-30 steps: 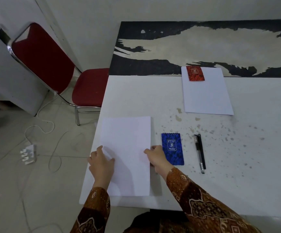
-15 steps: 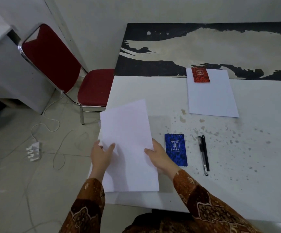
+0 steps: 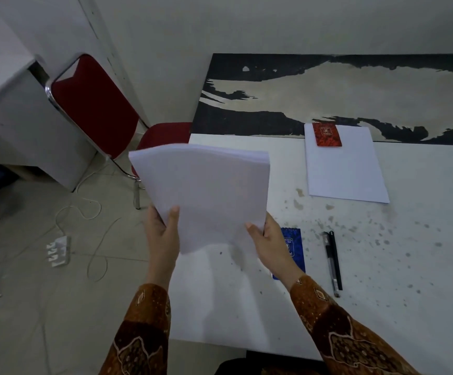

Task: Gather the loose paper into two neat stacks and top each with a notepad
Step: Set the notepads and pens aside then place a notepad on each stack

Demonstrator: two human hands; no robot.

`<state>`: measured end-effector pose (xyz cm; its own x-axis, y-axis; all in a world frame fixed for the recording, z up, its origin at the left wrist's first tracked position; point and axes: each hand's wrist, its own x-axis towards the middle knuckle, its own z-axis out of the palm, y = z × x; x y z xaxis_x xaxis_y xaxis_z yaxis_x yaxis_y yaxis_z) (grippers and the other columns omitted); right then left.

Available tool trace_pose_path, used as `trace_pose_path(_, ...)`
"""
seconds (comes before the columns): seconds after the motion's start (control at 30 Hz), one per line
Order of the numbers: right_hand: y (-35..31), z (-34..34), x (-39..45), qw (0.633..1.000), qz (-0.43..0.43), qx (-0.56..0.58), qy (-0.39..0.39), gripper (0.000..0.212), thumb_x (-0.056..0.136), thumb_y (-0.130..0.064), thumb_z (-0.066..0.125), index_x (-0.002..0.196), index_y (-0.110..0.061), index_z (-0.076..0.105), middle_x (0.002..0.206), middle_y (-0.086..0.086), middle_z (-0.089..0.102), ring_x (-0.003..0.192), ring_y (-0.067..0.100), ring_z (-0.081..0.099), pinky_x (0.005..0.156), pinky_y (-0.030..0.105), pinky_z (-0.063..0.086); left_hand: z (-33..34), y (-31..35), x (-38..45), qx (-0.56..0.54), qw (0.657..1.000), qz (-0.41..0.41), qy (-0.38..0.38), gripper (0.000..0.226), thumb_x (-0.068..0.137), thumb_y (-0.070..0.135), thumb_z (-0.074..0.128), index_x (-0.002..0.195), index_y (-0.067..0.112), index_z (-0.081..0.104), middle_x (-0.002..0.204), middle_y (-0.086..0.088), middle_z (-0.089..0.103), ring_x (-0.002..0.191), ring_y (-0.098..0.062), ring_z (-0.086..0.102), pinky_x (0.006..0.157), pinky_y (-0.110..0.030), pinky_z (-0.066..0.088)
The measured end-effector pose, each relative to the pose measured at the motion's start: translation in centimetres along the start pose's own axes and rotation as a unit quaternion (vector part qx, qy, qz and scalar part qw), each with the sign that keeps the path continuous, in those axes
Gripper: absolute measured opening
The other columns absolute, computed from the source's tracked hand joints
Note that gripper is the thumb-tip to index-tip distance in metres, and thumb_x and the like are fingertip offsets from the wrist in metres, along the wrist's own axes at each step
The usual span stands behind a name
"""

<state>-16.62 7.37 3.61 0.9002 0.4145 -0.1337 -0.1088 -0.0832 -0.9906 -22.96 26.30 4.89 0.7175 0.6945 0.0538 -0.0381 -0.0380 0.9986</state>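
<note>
Both hands, left (image 3: 163,234) and right (image 3: 270,240), gripped a white paper sheaf (image 3: 206,196) above the table; the blue spiral notepad's (image 3: 294,249) cover print was unreadable.

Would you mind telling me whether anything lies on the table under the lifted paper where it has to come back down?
Nothing visible does. The table beneath the paper stack is bare; the blue notepad and pens lie off to its right.

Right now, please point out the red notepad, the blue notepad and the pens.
red notepad (image 3: 327,134), head view, middle of its cover
blue notepad (image 3: 293,246), head view, upper cover beside the right wrist
pens (image 3: 333,259), head view, middle of the barrels
</note>
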Motion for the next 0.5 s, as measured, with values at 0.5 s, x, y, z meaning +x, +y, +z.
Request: trace_pose_path(0.5,-0.3,-3.8,0.1,0.987,-0.075,-0.105,0.099,0.028,0.1,-0.018,0.043,0.128,-0.018,0.048,0.112,-0.019,0.056,0.1,-0.021,0.052,0.085,-0.001,0.038,3.8,-1.0,-1.0,0.117,0.993,-0.026,-0.017,0.045,0.095,0.029,0.054,0.133,0.006,0.049,0.126,-0.009,0.06,0.117,-0.023,0.058,0.101,-0.043,0.048)
